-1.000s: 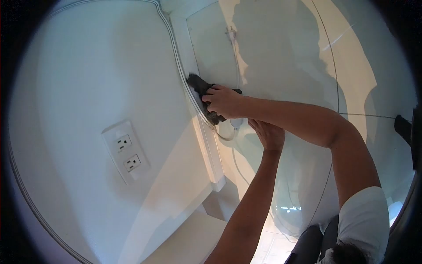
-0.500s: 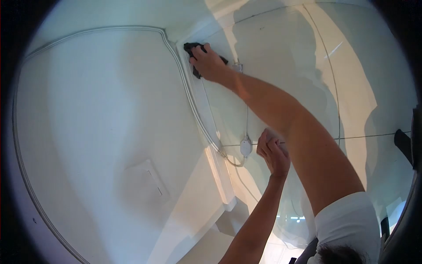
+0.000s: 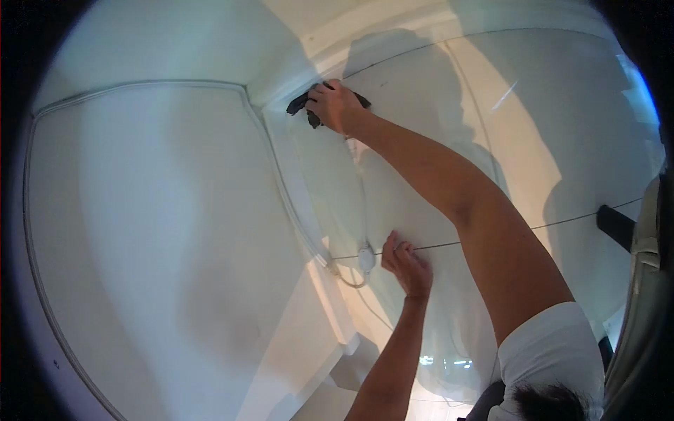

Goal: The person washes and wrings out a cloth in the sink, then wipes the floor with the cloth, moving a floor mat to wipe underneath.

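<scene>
My right hand (image 3: 335, 107) is closed over a black cloth (image 3: 300, 104), pressing it down on the glossy tiled floor (image 3: 435, 175) beside the skirting at the corner. Parts of the cloth stick out on both sides of the fingers. Lower down, my left hand (image 3: 407, 268) rests at the floor with its fingers loosely bent and somewhat apart; nothing shows in it. Just left of its fingertips lies a small white inline box (image 3: 366, 258) on a thin white cable. That cable runs up toward my right wrist.
A pale wall panel (image 3: 147, 210) fills the left side, bordered by grey cable trunking (image 3: 277, 172). White skirting (image 3: 330, 295) follows the wall's foot. At the right are a dark leg-like piece (image 3: 615, 228) and a pale furniture edge (image 3: 642, 281). Sunlight and shadows cross the tiles.
The view has shifted. My right hand and the black cloth have moved rightward from the corner, along the back edge. My left hand keeps about the same place beside the white box.
</scene>
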The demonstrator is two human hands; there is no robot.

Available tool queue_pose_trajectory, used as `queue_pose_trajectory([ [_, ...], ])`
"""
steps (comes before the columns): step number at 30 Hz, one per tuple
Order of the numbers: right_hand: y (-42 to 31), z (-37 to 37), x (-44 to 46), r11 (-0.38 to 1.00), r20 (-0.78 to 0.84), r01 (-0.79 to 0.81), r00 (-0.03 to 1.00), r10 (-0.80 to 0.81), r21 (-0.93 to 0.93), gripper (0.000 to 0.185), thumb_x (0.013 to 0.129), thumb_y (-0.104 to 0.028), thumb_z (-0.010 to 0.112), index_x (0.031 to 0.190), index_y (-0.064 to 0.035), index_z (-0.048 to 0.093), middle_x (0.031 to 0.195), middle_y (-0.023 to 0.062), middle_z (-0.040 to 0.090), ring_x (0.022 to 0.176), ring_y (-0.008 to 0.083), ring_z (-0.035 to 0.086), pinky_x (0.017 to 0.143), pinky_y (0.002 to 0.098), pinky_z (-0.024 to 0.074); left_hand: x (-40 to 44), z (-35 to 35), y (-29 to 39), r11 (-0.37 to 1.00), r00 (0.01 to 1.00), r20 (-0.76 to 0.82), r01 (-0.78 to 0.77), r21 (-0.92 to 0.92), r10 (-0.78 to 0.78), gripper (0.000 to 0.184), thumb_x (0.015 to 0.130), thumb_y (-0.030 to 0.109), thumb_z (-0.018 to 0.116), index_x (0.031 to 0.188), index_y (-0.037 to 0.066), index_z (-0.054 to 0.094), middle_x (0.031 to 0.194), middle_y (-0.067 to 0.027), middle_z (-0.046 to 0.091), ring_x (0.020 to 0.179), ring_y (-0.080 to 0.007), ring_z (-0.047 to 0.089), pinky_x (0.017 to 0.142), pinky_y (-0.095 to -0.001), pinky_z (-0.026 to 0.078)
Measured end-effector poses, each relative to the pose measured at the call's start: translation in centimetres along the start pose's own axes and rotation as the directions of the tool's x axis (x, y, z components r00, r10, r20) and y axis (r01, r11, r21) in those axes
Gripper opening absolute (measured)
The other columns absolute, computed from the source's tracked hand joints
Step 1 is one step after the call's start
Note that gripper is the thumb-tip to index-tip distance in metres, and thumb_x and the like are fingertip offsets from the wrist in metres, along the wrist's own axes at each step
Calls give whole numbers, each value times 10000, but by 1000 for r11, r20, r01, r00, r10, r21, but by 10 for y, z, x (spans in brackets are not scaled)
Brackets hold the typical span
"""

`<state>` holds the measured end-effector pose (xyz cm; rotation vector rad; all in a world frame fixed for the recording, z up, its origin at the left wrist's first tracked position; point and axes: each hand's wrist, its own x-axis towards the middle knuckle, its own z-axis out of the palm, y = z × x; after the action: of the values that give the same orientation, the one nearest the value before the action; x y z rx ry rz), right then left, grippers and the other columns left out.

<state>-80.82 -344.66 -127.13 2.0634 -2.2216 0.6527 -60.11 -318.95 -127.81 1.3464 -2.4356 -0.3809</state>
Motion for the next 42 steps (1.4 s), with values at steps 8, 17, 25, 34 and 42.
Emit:
queue_pose_trajectory([
  [8, 157, -90, -156, 865, -187, -493, 862, 470, -97, 352, 809, -84, 498, 1159, -99, 527, 1232, 123, 498, 1226, 252, 409, 1072, 504, 226, 0, -1, 1, 1000, 1000, -19, 18, -14, -18, 297, 717, -143, 458, 952, 30, 403, 1256, -178, 393, 1117, -345, 373, 905, -474, 288],
  [17, 220, -156, -155, 836, -711, -505, 506, 488, 215, 361, 800, -24, 538, 1157, -74, 531, 1143, 179, 515, 1091, 372, 471, 892, 435, 412, 1, -1, 4, 999, 1000, -3, 10, 46, -10, 326, 705, -142, 494, 955, 49, 408, 1266, -175, 388, 1127, -337, 381, 900, -466, 285],
  [25, 119, -77, -25, 969, -673, -166, 697, 246, 183, 269, 742, 13, 525, 980, -55, 631, 1025, 130, 590, 1040, 335, 520, 870, 425, 425, 2, 0, 4, 1000, 1000, -8, 13, 15, -12, 264, 762, -126, 474, 950, 51, 416, 1275, -178, 384, 1127, -327, 372, 907, -466, 275],
  [34, -41, -20, 107, 994, -299, 30, 954, 3, 108, 224, 707, -88, 590, 931, -86, 600, 1004, 58, 568, 1083, 220, 484, 947, 351, 353, -11, 10, -4, 987, 992, 31, 125, -100, -123, 303, 734, -70, 547, 986, 57, 435, 1297, -165, 388, 1164, -328, 372, 925, -461, 277],
  [42, -24, -35, 92, 770, -151, 210, 977, -148, 603, 246, 647, 30, 590, 853, -92, 536, 896, 35, 579, 938, 236, 549, 818, 376, 409, 0, -1, -2, 999, 999, 36, 35, 22, -36, 303, 734, -61, 557, 983, 62, 435, 1322, -159, 378, 1176, -333, 378, 936, -461, 277],
])
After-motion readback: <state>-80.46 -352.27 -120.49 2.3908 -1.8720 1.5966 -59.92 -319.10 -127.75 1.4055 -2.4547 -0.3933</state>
